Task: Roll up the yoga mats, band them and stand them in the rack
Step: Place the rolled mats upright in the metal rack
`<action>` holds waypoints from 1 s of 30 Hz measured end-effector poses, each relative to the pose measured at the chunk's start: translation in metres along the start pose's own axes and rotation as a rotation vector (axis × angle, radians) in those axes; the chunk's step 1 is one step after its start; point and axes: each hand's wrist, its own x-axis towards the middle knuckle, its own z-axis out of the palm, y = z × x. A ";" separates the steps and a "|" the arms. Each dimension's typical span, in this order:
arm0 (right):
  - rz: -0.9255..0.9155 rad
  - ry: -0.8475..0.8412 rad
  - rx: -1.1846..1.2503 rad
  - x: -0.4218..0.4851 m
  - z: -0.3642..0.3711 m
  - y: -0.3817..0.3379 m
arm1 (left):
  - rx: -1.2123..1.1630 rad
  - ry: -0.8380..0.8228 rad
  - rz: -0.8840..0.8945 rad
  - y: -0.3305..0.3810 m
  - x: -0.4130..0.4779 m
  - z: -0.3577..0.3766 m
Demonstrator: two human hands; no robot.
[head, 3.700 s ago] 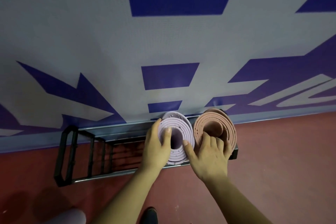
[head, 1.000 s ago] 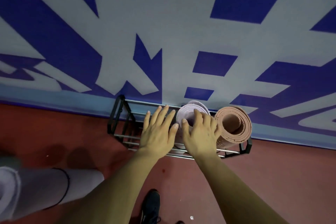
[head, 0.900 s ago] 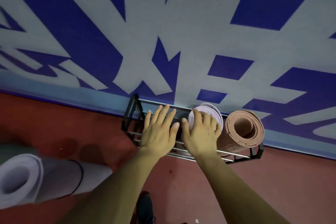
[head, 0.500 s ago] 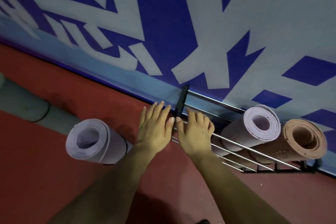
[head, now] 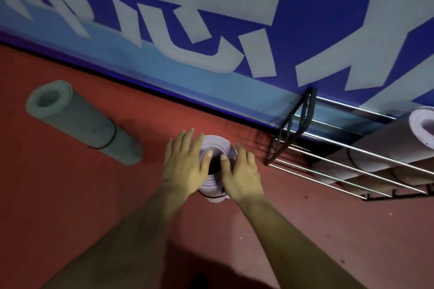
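A rolled lilac mat (head: pixel 215 145) with a black band stands on end on the red floor, left of the rack. My left hand (head: pixel 185 164) lies over its top on the left side, fingers straight. My right hand (head: pixel 242 171) lies on the right side of the top, fingers straight too. Both thumbs reach toward the dark core of the roll. A grey-green rolled mat (head: pixel 79 122), also banded, stands tilted farther left. The black and chrome rack (head: pixel 298 124) stands against the wall at right, with another lilac mat (head: pixel 399 138) inside it.
The blue and white wall (head: pixel 211 19) runs diagonally behind everything. Red floor (head: pixel 70 195) spreads below and to the left. Part of a brownish mat (head: pixel 404 176) shows through the rack's lower bars at the right edge.
The view swung left, away from the rack. Both hands left the rack's rail and came down onto the top of the standing lilac mat. The grey-green mat came fully into view.
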 end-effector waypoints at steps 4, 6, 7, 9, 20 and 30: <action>0.079 -0.018 0.036 0.007 0.029 -0.001 | -0.119 -0.142 -0.089 -0.030 0.006 0.022; 0.105 0.027 0.096 0.011 0.036 0.003 | -0.328 -0.234 -0.179 -0.035 0.011 0.031; 0.114 0.055 0.139 0.013 0.038 0.005 | -0.448 -0.266 -0.228 -0.036 0.012 0.034; 0.147 0.107 0.221 0.017 0.040 0.008 | -0.597 -0.271 -0.289 -0.035 0.015 0.040; 0.184 0.186 0.248 -0.005 0.011 -0.007 | -0.695 -0.237 -0.211 -0.015 0.016 0.013; 0.148 0.268 0.165 -0.075 -0.141 -0.092 | -0.716 -0.222 0.013 0.076 0.029 -0.151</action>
